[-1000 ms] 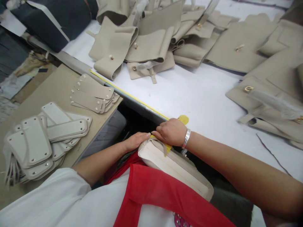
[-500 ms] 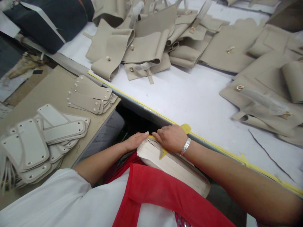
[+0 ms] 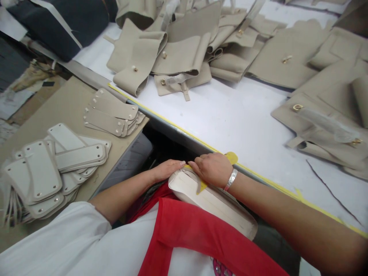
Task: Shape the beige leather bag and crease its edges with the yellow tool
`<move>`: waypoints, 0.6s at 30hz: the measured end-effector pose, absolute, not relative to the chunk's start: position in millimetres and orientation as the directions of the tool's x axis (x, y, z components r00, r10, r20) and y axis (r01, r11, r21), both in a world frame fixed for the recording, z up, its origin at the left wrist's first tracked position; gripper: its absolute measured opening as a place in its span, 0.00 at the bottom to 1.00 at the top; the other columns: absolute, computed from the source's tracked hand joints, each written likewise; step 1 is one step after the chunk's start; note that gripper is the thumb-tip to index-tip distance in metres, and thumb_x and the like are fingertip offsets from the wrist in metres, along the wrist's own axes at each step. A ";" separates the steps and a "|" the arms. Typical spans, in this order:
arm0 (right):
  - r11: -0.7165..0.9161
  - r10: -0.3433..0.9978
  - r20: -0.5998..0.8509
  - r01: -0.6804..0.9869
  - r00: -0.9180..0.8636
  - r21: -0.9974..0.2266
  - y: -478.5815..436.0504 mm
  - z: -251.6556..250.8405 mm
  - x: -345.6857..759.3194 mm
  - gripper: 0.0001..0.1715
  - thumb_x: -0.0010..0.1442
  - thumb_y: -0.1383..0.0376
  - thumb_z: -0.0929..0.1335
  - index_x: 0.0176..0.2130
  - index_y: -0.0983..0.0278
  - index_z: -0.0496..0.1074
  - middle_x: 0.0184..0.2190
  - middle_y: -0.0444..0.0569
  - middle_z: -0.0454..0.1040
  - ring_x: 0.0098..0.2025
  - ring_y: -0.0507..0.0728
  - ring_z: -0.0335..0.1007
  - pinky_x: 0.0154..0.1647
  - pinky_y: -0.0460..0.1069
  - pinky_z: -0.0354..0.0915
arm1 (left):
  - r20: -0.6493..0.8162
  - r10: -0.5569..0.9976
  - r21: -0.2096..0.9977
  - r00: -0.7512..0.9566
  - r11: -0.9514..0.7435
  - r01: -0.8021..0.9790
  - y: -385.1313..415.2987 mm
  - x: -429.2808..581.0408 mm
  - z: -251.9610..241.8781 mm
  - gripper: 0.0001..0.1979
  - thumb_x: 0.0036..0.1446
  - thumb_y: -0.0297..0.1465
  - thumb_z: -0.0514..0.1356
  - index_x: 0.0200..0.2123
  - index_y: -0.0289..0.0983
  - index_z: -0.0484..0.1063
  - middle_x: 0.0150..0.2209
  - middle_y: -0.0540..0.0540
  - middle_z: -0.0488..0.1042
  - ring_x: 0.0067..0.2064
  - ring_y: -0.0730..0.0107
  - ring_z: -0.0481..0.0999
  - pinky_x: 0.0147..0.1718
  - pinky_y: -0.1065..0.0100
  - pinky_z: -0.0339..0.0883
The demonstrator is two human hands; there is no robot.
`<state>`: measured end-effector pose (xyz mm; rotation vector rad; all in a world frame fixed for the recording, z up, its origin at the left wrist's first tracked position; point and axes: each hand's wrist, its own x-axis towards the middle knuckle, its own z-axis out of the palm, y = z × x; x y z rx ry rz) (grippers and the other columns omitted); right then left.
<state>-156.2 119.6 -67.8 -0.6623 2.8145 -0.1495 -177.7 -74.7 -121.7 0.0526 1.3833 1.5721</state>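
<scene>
A cream, boxy leather piece (image 3: pixel 211 203) lies across my lap, against the table's front edge. My right hand (image 3: pixel 214 168), with a silver band at the wrist, is closed round a yellow tool (image 3: pixel 231 157); its rounded end shows beyond the knuckles and a pointed part shows below them, over the piece. My left hand (image 3: pixel 169 170) holds the near-left end of the leather piece, its fingertips close to those of my right hand. The undersides of both hands are hidden.
Beige leather bag parts (image 3: pixel 184 53) with gold fittings are heaped on the white table (image 3: pixel 230 115), which has yellow edging. On the board (image 3: pixel 115 147) at left are stacked white-faced strips (image 3: pixel 43 168) and beige strips (image 3: pixel 112 111). A dark bundle (image 3: pixel 57 27) sits at upper left.
The whole view has shifted slightly, so things appear a little further right. Both hands keep nearly the same hold on the leather piece and the yellow tool.
</scene>
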 end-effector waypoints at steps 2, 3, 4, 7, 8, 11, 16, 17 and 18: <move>0.912 -0.405 -0.209 -0.378 -0.890 -0.159 118.7 -70.7 -147.8 0.31 0.65 0.53 0.49 0.31 0.64 0.71 0.29 0.51 0.75 0.29 0.57 0.70 0.27 0.49 0.50 | -0.546 0.676 0.765 -0.495 0.162 -0.624 -73.1 -178.2 -119.4 0.22 0.52 0.46 0.58 0.36 0.31 0.74 0.31 0.45 0.75 0.32 0.71 0.71 0.34 0.70 0.62; 0.920 -0.384 -0.207 -0.356 -0.900 -0.163 118.0 -71.9 -144.2 0.31 0.65 0.53 0.49 0.31 0.64 0.71 0.29 0.51 0.75 0.29 0.58 0.70 0.27 0.49 0.50 | -0.550 0.674 0.765 -0.494 0.169 -0.622 -72.4 -178.4 -118.5 0.22 0.52 0.46 0.58 0.37 0.31 0.75 0.31 0.45 0.75 0.31 0.71 0.71 0.34 0.70 0.62; 0.928 -0.364 -0.207 -0.334 -0.908 -0.168 117.1 -72.8 -141.0 0.31 0.65 0.54 0.49 0.31 0.64 0.71 0.29 0.51 0.75 0.29 0.58 0.70 0.27 0.49 0.50 | -0.553 0.672 0.765 -0.492 0.177 -0.619 -72.0 -178.4 -117.9 0.23 0.52 0.46 0.58 0.37 0.31 0.75 0.31 0.45 0.75 0.31 0.72 0.71 0.33 0.71 0.62; 0.945 -0.309 -0.223 -0.273 -0.924 -0.179 114.0 -74.5 -132.9 0.31 0.66 0.54 0.49 0.31 0.64 0.71 0.29 0.51 0.75 0.29 0.57 0.70 0.27 0.49 0.51 | -0.558 0.677 0.767 -0.480 0.202 -0.609 -71.6 -177.8 -117.5 0.24 0.52 0.47 0.57 0.38 0.31 0.75 0.31 0.44 0.76 0.31 0.71 0.72 0.33 0.70 0.62; 0.949 -0.295 -0.230 -0.258 -0.927 -0.179 113.0 -74.7 -130.3 0.31 0.66 0.54 0.49 0.32 0.63 0.71 0.29 0.51 0.75 0.29 0.57 0.70 0.27 0.49 0.51 | -0.557 0.679 0.771 -0.479 0.207 -0.602 -71.7 -177.6 -117.9 0.24 0.52 0.47 0.57 0.39 0.31 0.75 0.31 0.44 0.76 0.32 0.70 0.72 0.33 0.70 0.62; 0.962 -0.255 -0.236 -0.222 -0.938 -0.159 111.0 -74.9 -122.5 0.32 0.66 0.54 0.48 0.32 0.64 0.71 0.28 0.51 0.74 0.28 0.57 0.69 0.26 0.49 0.50 | -0.564 0.671 0.780 -0.481 0.242 -0.577 -71.8 -176.9 -119.0 0.24 0.51 0.47 0.57 0.39 0.31 0.74 0.32 0.43 0.76 0.33 0.69 0.72 0.33 0.70 0.62; 0.974 -0.208 -0.203 -0.184 -0.957 -0.128 111.0 -73.9 -109.8 0.31 0.65 0.53 0.49 0.30 0.63 0.70 0.27 0.50 0.73 0.26 0.57 0.68 0.24 0.49 0.46 | -0.583 0.628 0.801 -0.516 0.338 -0.495 -68.8 -177.1 -117.3 0.24 0.49 0.47 0.59 0.35 0.31 0.75 0.31 0.44 0.76 0.30 0.71 0.71 0.29 0.71 0.62; 0.975 -0.207 -0.202 -0.184 -0.957 -0.126 111.8 -73.6 -107.6 0.31 0.66 0.53 0.49 0.30 0.63 0.70 0.27 0.50 0.73 0.26 0.57 0.68 0.25 0.49 0.45 | -0.575 0.627 0.811 -0.526 0.351 -0.469 -68.2 -177.3 -116.6 0.23 0.48 0.47 0.60 0.35 0.31 0.75 0.30 0.45 0.75 0.29 0.71 0.71 0.29 0.72 0.61; 0.974 -0.210 -0.202 -0.188 -0.957 -0.124 113.1 -73.1 -105.5 0.31 0.66 0.53 0.49 0.30 0.63 0.70 0.27 0.50 0.73 0.27 0.57 0.68 0.25 0.49 0.45 | -0.564 0.630 0.821 -0.534 0.358 -0.444 -67.9 -177.5 -116.1 0.23 0.47 0.47 0.60 0.35 0.31 0.75 0.30 0.45 0.75 0.29 0.71 0.71 0.28 0.72 0.61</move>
